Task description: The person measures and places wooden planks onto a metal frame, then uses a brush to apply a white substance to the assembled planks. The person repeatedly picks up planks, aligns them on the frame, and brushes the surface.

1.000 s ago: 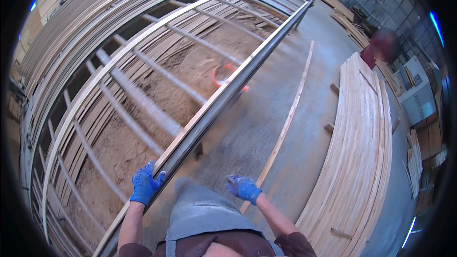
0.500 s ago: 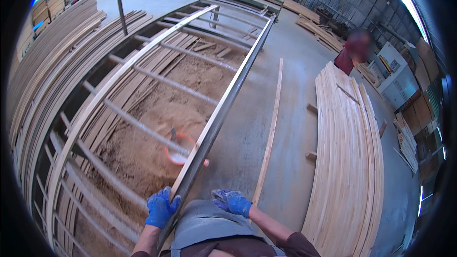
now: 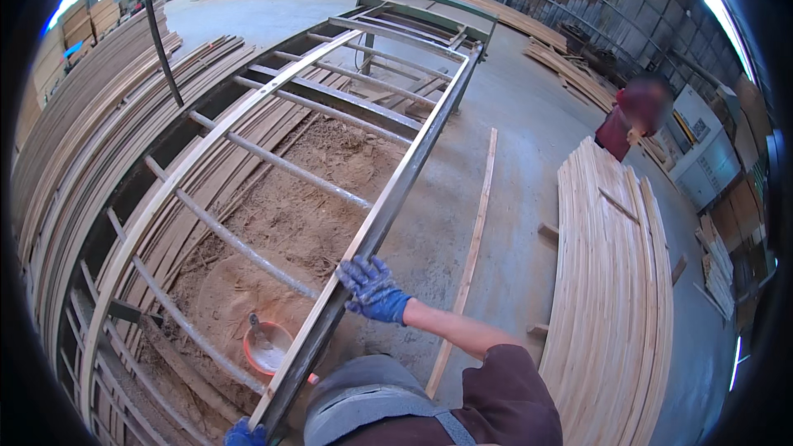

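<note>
A long pale wooden strip (image 3: 384, 196) lies along the right rail of a metal roller frame (image 3: 316, 157). My right hand (image 3: 372, 291), in a soiled blue glove, has its fingers curled over this strip, partway along it. At the lower edge of the view, my left hand (image 3: 246, 433), also in a blue glove, is at the strip's near end. Only part of it shows, with its fingers closed around the wood. A second pale strip (image 3: 221, 122) runs across the rollers on the left, bowed in the picture, with no hand on it.
Below the rollers, an orange-rimmed bucket (image 3: 248, 349) stands on sawdust (image 3: 216, 291). To the right are a single board (image 3: 477, 239) on the floor and a large board stack (image 3: 607, 281). Behind the stack is a person in dark red (image 3: 615, 134). More planks (image 3: 91, 132) fill the left.
My right hand has come forward from in front of my apron onto the strip. My left hand now appears lower in the view, still at the strip's near end. The whole view has shifted.
</note>
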A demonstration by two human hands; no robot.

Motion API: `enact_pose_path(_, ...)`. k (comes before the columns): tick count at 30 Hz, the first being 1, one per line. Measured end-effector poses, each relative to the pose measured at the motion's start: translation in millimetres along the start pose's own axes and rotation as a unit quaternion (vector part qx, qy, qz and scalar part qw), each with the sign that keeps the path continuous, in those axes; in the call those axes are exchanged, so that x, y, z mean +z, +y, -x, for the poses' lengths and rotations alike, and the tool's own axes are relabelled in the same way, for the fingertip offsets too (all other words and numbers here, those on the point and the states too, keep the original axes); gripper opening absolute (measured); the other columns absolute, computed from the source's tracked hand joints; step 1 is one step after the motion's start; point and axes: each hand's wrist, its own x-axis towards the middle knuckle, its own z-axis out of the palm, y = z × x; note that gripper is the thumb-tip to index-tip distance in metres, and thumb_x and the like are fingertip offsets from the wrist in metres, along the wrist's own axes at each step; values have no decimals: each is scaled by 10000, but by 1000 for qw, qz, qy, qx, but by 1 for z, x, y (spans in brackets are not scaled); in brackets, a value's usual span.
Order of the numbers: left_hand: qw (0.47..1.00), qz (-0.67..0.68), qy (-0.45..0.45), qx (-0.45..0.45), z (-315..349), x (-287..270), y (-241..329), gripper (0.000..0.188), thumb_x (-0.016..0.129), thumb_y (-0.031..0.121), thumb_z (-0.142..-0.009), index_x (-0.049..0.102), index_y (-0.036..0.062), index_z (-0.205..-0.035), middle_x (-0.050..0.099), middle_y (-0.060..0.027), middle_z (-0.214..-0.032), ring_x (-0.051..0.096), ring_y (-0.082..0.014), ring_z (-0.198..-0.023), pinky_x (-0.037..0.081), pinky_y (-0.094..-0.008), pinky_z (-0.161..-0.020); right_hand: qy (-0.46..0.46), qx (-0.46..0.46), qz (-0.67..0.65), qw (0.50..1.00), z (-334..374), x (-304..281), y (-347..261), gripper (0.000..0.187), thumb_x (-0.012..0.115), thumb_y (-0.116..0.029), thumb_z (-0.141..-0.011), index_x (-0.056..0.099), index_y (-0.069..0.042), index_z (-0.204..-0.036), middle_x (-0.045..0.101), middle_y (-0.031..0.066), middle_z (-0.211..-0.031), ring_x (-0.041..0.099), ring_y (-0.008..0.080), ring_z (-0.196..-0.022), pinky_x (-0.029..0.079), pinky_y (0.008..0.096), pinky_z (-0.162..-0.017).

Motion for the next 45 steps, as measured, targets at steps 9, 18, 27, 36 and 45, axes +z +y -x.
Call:
enact_pose_path(9,992,-110,25,-50,0,4,42,408,736,311,-800,664,87,-1134,682,-189,-985,643,-381,-913,488,-494,-836,-19,-22,-58,998,-29,-26,16,665,697,-428,-795,567,-56,-1331,524,178,-1402,442,383,-1333,288,583,-1099)
enact_pose_path(18,951,-44,297,-76,115,-46,88,531,699,397,-837,623,66,-1246,646,-162,-1196,622,-345,-1085,481,-473,-942,-171,-361,-245,883,16,-30,-280,815,646,-442,-886,327,-49,-1524,306,205,-1576,247,397,-1470,121,568,-1180)
enact_pose_path(27,878,133,117,-444,428,19,-12,499,514,528,-947,645,136,-1227,682,-129,-1168,648,-329,-1053,495,-457,-898,-134,-616,-156,760,63,-8,-608,770,663,-457,-836,440,-38,-1443,410,215,-1504,349,407,-1409,232,573,-1133)
enact_pose_path(36,739,203,308,-564,621,-36,-183,432,630,475,-901,695,101,-1108,684,-149,-1148,662,-346,-1003,527,-434,-865,-59,-652,-171,736,86,26,-933,759,642,-466,-837,446,-39,-1433,463,238,-1440,424,441,-1329,290,602,-1076)
enact_pose_path(45,428,381,384,-724,887,154,-283,292,622,317,-931,666,43,-1021,731,-169,-948,714,-267,-843,542,-400,-700,-101,-689,-141,703,150,25,-1264,758,629,-483,-840,456,-35,-1427,436,254,-1464,389,443,-1362,268,574,-1111)
